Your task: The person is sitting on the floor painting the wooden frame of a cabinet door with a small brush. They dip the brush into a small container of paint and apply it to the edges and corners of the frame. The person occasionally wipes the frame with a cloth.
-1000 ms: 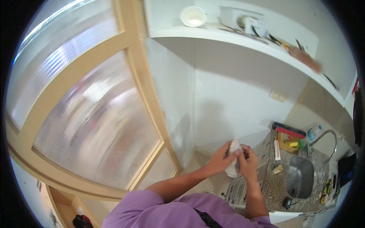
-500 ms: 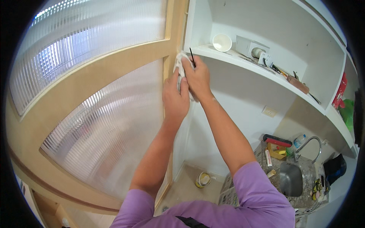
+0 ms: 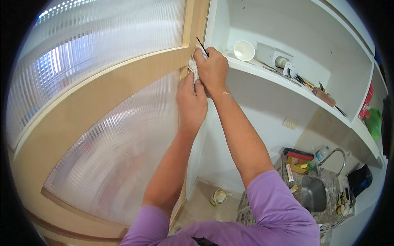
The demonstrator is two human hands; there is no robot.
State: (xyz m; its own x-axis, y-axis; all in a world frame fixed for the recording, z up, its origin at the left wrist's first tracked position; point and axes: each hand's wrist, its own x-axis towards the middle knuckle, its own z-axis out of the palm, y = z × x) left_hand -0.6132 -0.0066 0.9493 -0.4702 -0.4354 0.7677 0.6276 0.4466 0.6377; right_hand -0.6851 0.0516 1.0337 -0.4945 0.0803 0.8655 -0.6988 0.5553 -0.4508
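Holding a crumpled white cloth (image 3: pixel 193 70) at the wooden door frame (image 3: pixel 197 20), lengthwise near to far, just left of the white shelf (image 3: pixel 262 73); clamping the far end, plus a thin dark stick (image 3: pixel 201 45), in the right fingers (image 3: pixel 199 56), and pinching the near end between the left fingers (image 3: pixel 187 80).

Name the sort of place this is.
Probably a kitchen area being fitted out or repaired: a metal sink with a curved faucet sits in the speckled counter, and loose hand tools lie on the white shelf.
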